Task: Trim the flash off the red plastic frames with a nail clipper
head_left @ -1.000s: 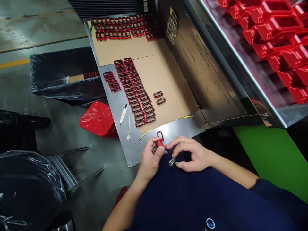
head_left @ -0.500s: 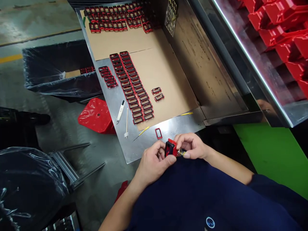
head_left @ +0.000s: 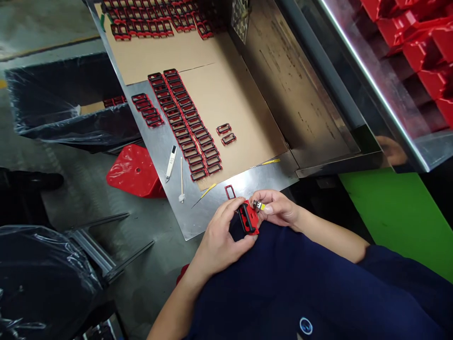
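Observation:
My left hand [head_left: 222,237] is closed around the edges of a red plastic part with a black rim [head_left: 248,218], its opening facing left. Pinched in my right hand [head_left: 278,208] is a small tool with a yellow handle and metal head [head_left: 260,205]; its exact kind is unclear. The tool's head lies close to the red part's upper right side, and I cannot tell whether they touch. Just beyond my left fingers, a thin red rectangular frame [head_left: 230,191] lies on the metal table.
Rows of red-and-black frames [head_left: 189,125] lie on cardboard [head_left: 244,108] over the metal table [head_left: 191,222]. A white cutter [head_left: 171,164] and a cotton-tipped stick [head_left: 181,182] lie at left. Red parts [head_left: 417,52] fill the upper right. A plastic-lined bin [head_left: 53,113] stands left.
My left hand has turned the red part so more of its red side shows. My right hand has drawn the tool slightly up and left. The whole view has shifted a little.

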Available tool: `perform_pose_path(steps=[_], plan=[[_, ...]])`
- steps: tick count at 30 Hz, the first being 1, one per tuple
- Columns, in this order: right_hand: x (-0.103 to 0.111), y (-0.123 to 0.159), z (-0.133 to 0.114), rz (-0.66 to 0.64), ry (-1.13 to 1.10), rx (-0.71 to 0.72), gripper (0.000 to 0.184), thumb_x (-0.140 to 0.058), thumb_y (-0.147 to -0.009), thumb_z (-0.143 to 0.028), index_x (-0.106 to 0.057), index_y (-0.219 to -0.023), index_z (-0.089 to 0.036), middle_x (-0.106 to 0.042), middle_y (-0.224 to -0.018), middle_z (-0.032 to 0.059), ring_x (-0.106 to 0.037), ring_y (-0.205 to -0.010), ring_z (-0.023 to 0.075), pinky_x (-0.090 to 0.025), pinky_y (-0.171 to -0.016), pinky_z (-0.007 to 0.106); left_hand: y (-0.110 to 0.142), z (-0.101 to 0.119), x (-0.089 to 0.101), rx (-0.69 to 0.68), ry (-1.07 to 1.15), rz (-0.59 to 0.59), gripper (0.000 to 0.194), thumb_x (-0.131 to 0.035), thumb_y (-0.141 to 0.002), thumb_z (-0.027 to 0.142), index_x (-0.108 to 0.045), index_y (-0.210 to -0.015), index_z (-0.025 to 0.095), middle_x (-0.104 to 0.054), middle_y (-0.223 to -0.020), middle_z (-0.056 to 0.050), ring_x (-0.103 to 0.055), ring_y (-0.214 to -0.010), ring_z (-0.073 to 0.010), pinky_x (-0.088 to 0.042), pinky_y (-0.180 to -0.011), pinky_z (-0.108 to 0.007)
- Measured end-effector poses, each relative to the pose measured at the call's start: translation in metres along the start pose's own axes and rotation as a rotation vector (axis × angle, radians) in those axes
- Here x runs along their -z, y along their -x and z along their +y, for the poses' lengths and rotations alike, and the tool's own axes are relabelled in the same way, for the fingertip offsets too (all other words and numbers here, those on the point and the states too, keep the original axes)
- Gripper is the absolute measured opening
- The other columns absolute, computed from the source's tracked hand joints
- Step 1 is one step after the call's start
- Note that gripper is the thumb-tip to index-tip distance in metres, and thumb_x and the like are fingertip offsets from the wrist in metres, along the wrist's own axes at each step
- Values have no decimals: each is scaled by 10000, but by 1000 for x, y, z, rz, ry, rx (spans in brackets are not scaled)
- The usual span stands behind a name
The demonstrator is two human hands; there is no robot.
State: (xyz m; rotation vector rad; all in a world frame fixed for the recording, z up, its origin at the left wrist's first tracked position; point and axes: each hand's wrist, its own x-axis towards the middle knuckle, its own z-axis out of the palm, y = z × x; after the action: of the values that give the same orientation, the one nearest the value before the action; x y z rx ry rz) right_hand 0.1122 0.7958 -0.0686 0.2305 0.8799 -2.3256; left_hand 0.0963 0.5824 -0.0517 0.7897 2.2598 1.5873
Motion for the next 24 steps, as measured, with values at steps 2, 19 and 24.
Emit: perform_pose_path(steps=[2,19,24], plan=[[-4,1,-2,-2,12,1,396,-858,-704,-298,-612,-953,-111,-685,-873,40,-696,-735,151,-638,-669,290,1,-2,0,28,48,-3,701,-751,-769,187,-488,-1412,277,-627,-1344,-91,-619,-1237,-288,-515,-1084,-483],[-54,41,-30,198,1363,733,210,-748,-862,-184,-720,-1070,-177,-708,-925,49,-676,-833,132,-560,-777,238,22,-23,-3,48,630,70,666,-816,-828,291,-452,-1385,318,-541,-1434,-140,-698,-1131,-235,-622,-910,-352],[-57,37,-28,148,1481,770,49,-737,-888,-209,-722,-915,-171,-696,-900,48,-675,-803,121,-549,-713,214,22,-25,-3,58,695,49,677,-814,-827,263,-451,-1395,327,-530,-1447,-134,-701,-1140,-238,-620,-908,-345]])
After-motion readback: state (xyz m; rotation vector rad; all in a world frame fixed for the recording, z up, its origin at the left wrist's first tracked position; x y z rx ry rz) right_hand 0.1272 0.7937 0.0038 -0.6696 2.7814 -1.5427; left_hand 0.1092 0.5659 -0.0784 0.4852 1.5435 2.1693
